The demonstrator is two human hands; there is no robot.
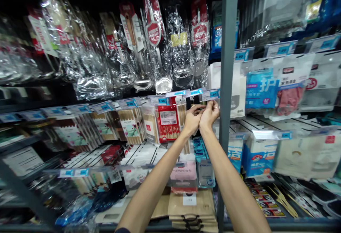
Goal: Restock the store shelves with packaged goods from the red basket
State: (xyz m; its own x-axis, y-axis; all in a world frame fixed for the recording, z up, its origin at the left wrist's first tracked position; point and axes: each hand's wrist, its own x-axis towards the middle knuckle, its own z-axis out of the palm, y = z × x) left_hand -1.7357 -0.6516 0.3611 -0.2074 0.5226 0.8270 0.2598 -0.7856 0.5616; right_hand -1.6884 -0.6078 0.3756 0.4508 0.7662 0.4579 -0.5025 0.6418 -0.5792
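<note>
My left hand [193, 118] and my right hand [208, 115] meet just under the price tag [213, 94] marked 1.50, beside the grey shelf post. Fingers on both are curled in and pressed close together; what they grip, if anything, is hidden. A ring shows on my right hand. Left of my hands hang a red packet of wooden sticks [167, 117] and a bundle of bare sticks [181, 115]. Below my right wrist is a blue packet [200, 147].
The grey upright post [227, 65] stands right beside my right hand. Wrapped metal ladles and spoons [163, 83] hang above. Packs of chopsticks [130, 128] hang to the left, bagged gloves [289, 98] to the right. Brown folded bags [190, 208] lie below.
</note>
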